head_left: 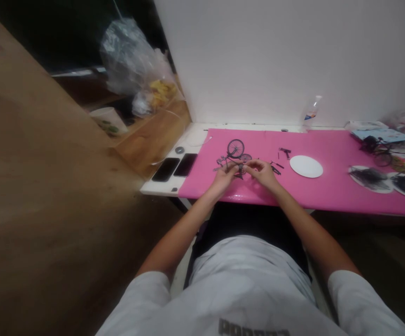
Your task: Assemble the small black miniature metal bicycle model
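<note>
A small dark model bicycle frame is between my two hands over the pink table cover. My left hand pinches it from the left, and my right hand closes its fingertips on a dark part at its right side. Fingers hide some of what they hold. Just beyond the hands lies a black spoked wheel, with a smaller wheel close to my fingers. Small dark parts rest right of my right hand, and another dark piece sits farther back.
Two dark phones lie at the table's left end beside a grey ring. A white oval plate is to the right. Farther right are plates of black parts and a small assembled bicycle. A clear bottle stands near the wall.
</note>
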